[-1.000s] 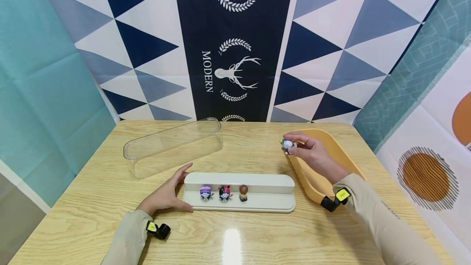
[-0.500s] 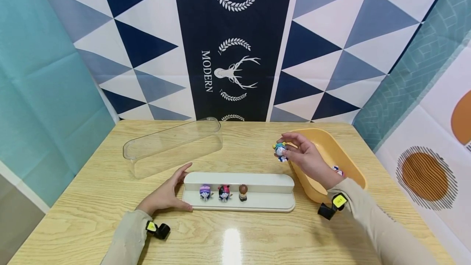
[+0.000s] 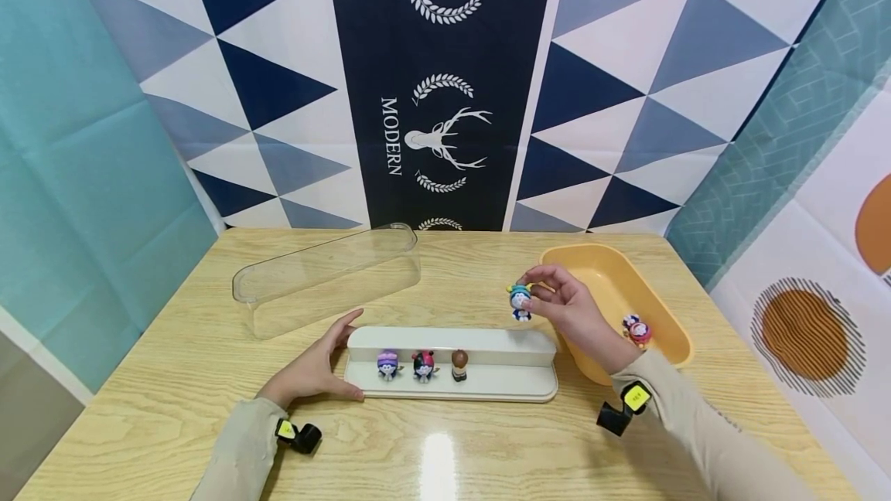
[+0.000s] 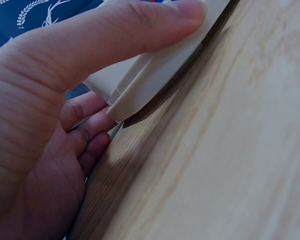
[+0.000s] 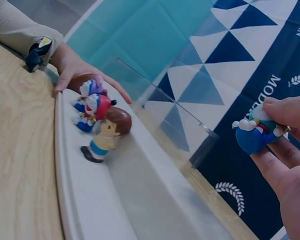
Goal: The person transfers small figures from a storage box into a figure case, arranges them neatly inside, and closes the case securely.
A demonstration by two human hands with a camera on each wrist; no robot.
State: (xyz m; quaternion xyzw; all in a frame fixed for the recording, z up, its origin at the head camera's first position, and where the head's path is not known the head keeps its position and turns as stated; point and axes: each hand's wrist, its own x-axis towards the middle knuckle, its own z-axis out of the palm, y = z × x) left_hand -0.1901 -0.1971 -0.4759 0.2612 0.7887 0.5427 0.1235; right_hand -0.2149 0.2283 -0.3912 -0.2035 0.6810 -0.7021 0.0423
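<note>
Aloft, a blue toy (image 3: 520,301) pinched in the right hand (image 3: 569,309), at two o'clock from a white stand (image 3: 508,386), left hand (image 3: 316,366) gripping its nine o'clock end, three figures (image 3: 424,366) upon it, yellow tub (image 3: 605,273) at the toy's three o'clock, clear cover (image 3: 330,284) at the stand's ten.

A small blue-and-white figurine (image 3: 518,301) with a teal cap is hanging upright in mid-air, the right hand (image 3: 571,311) pinching it. The white two-step stand (image 3: 504,382) is lying flat, and the left hand (image 3: 315,362) is gripping its left end. On its lower step, from the left, a purple-topped figure (image 3: 387,365), a red-and-black-topped figure (image 3: 423,366) and a brown-haired figure (image 3: 459,366) are standing in a row.
</note>
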